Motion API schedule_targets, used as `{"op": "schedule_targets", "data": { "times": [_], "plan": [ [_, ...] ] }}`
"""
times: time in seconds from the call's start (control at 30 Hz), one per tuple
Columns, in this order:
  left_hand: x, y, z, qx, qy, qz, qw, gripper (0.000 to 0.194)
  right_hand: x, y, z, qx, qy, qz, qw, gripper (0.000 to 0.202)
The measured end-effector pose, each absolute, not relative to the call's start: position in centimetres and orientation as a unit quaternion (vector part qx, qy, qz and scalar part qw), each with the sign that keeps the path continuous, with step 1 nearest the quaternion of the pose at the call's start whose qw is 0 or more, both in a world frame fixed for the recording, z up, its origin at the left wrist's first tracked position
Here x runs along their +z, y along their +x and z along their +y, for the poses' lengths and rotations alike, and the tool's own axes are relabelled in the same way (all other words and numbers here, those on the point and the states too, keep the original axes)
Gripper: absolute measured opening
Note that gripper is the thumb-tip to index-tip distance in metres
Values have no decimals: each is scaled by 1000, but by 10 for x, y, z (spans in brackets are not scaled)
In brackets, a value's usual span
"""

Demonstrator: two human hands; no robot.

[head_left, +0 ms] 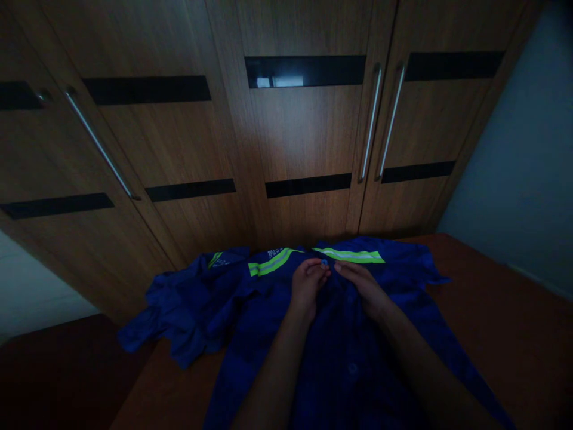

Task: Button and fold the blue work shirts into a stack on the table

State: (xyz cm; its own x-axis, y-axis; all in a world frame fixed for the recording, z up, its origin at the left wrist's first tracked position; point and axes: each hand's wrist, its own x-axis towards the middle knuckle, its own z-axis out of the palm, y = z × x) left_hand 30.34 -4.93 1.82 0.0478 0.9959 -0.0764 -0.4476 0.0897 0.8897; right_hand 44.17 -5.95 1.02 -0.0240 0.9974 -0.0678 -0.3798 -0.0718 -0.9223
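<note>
A dark blue work shirt [331, 340] with yellow-green and silver reflective bands lies spread out in front of me. My left hand [308, 282] is closed in a pinch at the upper front of the shirt. Between its fingertips shows a small light blue button [324, 263]. My right hand [362, 283] lies just right of the button, fingers stretched toward it with the tips close by; its thumb is mostly hidden. Lower on the shirt front, another button [353, 368] shows faintly.
A crumpled second blue garment [192, 304] with a reflective band lies to the left. Both rest on a reddish-brown surface [492, 334]. Behind stands a wooden wardrobe [304, 131] with metal handles and dark strips. A pale wall [514, 179] rises at the right. The light is dim.
</note>
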Motion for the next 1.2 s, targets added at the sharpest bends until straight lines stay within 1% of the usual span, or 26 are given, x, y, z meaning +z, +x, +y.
{"op": "schedule_targets", "data": {
  "times": [0.1, 0.27, 0.4, 0.57, 0.7, 0.83, 0.93, 1.1, 1.2],
  "plan": [
    [16, 305, -50, 576, 355, 381, 630, 25, 7, 442, -59, 597, -432, -384, 557, 35],
    [17, 303, -51, 568, 372, 389, 623, 19, 8, 443, -60, 628, -420, -370, 540, 27],
    [19, 301, -49, 563, 402, 410, 594, 14, 8, 445, -61, 645, -394, -328, 566, 25],
    [26, 301, -48, 576, 416, 422, 563, 16, 12, 445, -62, 643, -386, -299, 590, 26],
    [33, 304, -52, 572, 389, 410, 595, 16, 13, 441, -63, 619, -396, -314, 601, 29],
    [37, 304, -57, 552, 316, 394, 663, 14, 8, 435, -64, 603, -381, -399, 576, 28],
    [38, 306, -58, 543, 259, 396, 694, 14, 6, 432, -65, 583, -376, -460, 554, 23],
    [37, 314, -62, 547, 217, 409, 697, 15, 2, 430, -61, 527, -401, -504, 554, 14],
    [33, 318, -66, 554, 225, 421, 682, 16, -2, 429, -58, 521, -406, -506, 555, 8]
  ]
}}
